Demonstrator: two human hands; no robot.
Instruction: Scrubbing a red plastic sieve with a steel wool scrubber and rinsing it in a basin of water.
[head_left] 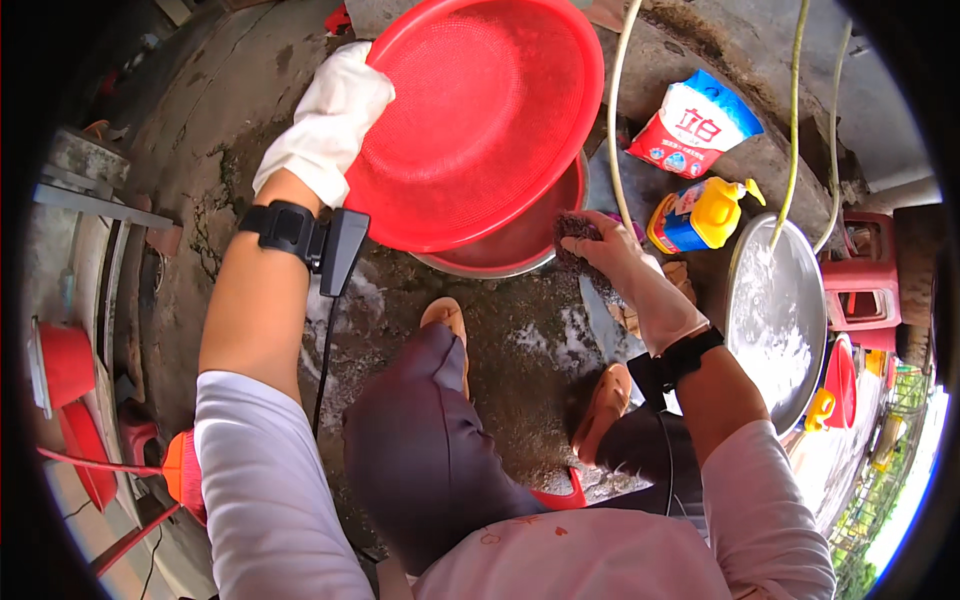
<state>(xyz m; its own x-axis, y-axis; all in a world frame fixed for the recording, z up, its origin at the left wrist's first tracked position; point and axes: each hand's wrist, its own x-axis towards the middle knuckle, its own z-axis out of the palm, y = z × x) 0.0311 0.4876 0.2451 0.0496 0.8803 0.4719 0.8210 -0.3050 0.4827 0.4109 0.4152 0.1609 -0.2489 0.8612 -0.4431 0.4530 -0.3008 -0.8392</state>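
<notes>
My left hand (pixel 340 105), in a white glove, grips the left rim of a round red plastic colander (pixel 455 90). The colander is tilted above a wider basin with a reddish inside (pixel 530 222), which stands on the ground and is partly hidden by it. In my right hand (pixel 625 262), which seems to wear a thin pale glove, is a dark mesh-like scouring pad (pixel 572 238). The fingers close round the pad, beside the lower right rim of the basin and apart from the colander.
Right of the basin are a white, red and blue bag (pixel 697 125), a yellow pump bottle (pixel 705 213) and a large metal basin (pixel 770 320) with suds. Pale hoses (pixel 792 110) run down there. A red stool (pixel 865 275) stands farther right; an orange-red broom head (pixel 187 478) is at left.
</notes>
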